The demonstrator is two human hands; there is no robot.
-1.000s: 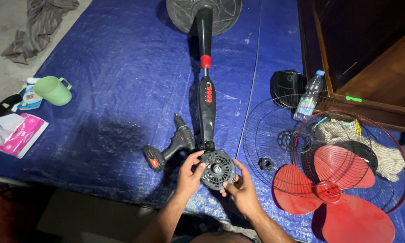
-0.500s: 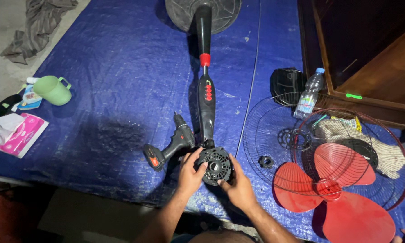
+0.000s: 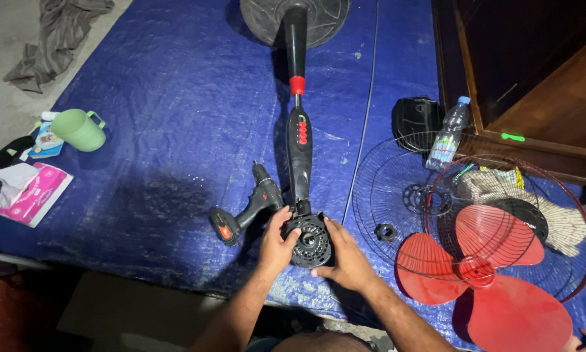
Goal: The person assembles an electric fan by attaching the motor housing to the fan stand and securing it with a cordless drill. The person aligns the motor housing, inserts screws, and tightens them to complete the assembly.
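Observation:
A black pedestal fan lies flat on a blue tarp, its round base far from me and its pole with red buttons running toward me. At the near end is the round, vented black motor housing. My left hand grips its left side and my right hand cups its right and lower side. Just left of my left hand lies a black cordless drill with an orange-marked battery.
Right of me lie wire fan guards, a red fan blade, a small black nut, a water bottle, a black cover and a rag. A wooden cabinet stands at right. A green mug and packets sit far left.
Both hands have closed further around the motor housing, which has turned and shifted slightly up toward the pole end. My right hand slid from its lower edge onto its right side.

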